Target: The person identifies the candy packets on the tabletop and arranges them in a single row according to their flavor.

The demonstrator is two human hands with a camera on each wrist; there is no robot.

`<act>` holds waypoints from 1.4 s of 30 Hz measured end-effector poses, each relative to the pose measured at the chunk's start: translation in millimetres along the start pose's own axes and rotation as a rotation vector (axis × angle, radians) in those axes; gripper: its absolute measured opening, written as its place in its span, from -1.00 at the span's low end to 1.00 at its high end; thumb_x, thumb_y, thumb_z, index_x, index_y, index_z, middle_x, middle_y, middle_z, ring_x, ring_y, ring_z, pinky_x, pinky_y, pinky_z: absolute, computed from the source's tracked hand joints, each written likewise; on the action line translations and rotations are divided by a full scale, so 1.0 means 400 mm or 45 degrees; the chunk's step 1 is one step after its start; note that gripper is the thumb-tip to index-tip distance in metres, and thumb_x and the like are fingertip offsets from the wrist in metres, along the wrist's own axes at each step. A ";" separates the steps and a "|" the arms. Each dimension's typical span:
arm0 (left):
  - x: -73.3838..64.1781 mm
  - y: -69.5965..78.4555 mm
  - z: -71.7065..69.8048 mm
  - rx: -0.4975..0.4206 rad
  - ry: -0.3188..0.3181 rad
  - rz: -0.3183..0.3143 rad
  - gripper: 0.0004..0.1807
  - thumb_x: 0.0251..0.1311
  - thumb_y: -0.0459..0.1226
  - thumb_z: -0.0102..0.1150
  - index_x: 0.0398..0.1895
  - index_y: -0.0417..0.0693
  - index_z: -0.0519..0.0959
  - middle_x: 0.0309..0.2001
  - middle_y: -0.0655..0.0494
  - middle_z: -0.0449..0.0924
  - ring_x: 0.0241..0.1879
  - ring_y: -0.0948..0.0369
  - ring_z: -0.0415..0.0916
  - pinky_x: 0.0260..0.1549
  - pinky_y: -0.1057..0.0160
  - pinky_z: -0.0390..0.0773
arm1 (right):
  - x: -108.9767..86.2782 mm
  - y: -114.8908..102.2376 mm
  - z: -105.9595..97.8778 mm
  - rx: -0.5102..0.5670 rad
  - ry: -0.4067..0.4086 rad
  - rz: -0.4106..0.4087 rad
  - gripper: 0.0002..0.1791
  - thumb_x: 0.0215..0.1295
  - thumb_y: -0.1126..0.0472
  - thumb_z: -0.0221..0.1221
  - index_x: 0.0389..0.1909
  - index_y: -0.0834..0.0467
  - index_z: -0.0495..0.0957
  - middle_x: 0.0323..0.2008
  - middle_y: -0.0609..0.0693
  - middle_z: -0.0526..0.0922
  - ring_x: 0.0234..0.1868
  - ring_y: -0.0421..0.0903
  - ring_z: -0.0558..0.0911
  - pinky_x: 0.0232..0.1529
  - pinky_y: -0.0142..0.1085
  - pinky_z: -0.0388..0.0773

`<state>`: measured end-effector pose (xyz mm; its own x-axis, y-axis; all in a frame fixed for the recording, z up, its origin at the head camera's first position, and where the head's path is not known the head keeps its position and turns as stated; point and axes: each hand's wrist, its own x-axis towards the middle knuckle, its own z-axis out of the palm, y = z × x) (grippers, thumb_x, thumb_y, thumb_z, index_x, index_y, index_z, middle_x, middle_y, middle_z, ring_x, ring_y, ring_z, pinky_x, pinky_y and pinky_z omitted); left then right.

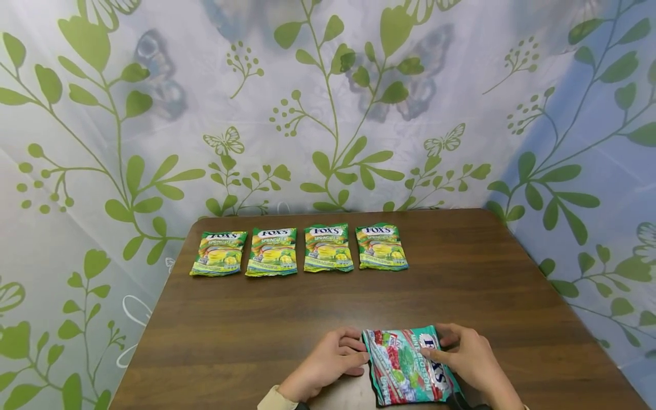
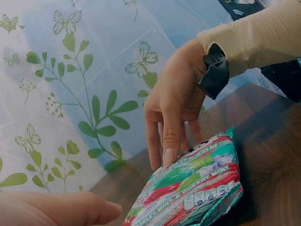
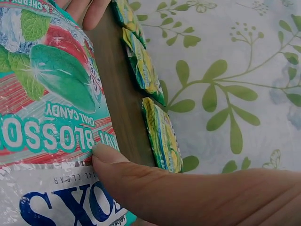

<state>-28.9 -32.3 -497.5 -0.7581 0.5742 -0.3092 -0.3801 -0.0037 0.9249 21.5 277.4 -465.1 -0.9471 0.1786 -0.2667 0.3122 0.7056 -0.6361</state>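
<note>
A teal and red bag of Fox's candy lies turned sideways near the front of the table, its brand end to the right. My right hand grips that end, thumb pressed on the printed front and the other fingers at the far edge. Beside the bag's left edge is my left hand, its fingers loosely bent and at or against the edge. In the left wrist view the left thumb is held off the bag's front. The right fingers' undersides are mostly hidden.
Several green and yellow Fox's Spring Tea bags stand in a row along the table's back, from the leftmost to the rightmost. The brown wooden table meets a leaf-patterned curtain behind.
</note>
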 end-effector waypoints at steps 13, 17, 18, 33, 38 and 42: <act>0.000 0.006 0.020 0.076 -0.002 0.056 -0.46 0.47 -0.52 0.27 0.41 -0.56 0.34 0.03 -0.20 0.61 -0.09 0.02 0.68 -0.07 0.01 0.77 | 0.007 -0.004 0.015 0.093 -0.067 0.028 -0.06 0.17 -0.08 0.65 0.35 0.48 0.55 -0.16 0.02 0.71 -0.16 -0.01 0.73 -0.27 -0.12 0.71; -0.002 0.005 0.033 0.008 0.024 0.077 -0.48 0.52 -0.56 0.19 0.42 -0.63 0.29 -0.02 -0.20 0.56 -0.27 0.08 0.65 -0.23 0.15 0.77 | 0.010 -0.006 0.015 0.106 -0.090 0.037 -0.08 0.22 -0.07 0.63 0.34 0.52 0.55 -0.15 0.01 0.70 -0.11 0.01 0.70 -0.25 -0.08 0.71; -0.002 0.006 0.036 0.008 0.027 0.083 -0.50 0.52 -0.56 0.17 0.40 -0.63 0.30 -0.04 -0.18 0.55 -0.30 0.11 0.62 -0.28 0.21 0.74 | 0.011 -0.007 0.014 0.116 -0.090 0.045 -0.10 0.22 -0.06 0.63 0.34 0.51 0.56 -0.14 0.01 0.70 -0.10 0.01 0.70 -0.22 -0.07 0.71; 0.019 -0.015 0.061 -0.037 0.083 0.060 -0.69 0.42 -0.63 0.20 0.15 -0.42 0.42 -0.08 -0.18 0.51 -0.21 0.10 0.63 -0.17 0.06 0.80 | 0.030 -0.003 0.014 0.115 -0.125 0.020 -0.20 0.29 0.01 0.59 0.30 0.51 0.58 -0.10 0.01 0.75 -0.11 0.03 0.73 -0.14 0.00 0.73; 0.025 -0.015 0.072 -0.051 0.120 0.071 -0.71 0.41 -0.63 0.22 0.11 -0.45 0.42 -0.10 -0.18 0.52 -0.24 0.11 0.63 -0.22 0.07 0.81 | 0.036 -0.005 0.016 0.138 -0.127 0.011 -0.23 0.31 0.06 0.59 0.29 0.53 0.57 -0.09 0.02 0.77 -0.14 0.01 0.74 -0.17 -0.04 0.73; 0.030 -0.012 0.076 -0.041 0.145 0.068 -0.69 0.40 -0.61 0.26 0.12 -0.43 0.44 -0.11 -0.15 0.55 -0.25 0.12 0.65 -0.24 0.07 0.80 | 0.039 -0.012 0.016 0.158 -0.136 0.006 -0.21 0.32 0.07 0.58 0.32 0.56 0.54 -0.06 0.04 0.78 -0.15 -0.01 0.74 -0.19 -0.07 0.74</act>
<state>-20.1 -0.7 -499.0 -0.8321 0.4762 -0.2844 -0.3529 -0.0591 0.9338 5.8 272.5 -471.0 -0.9344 0.1028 -0.3411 0.3294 0.6139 -0.7174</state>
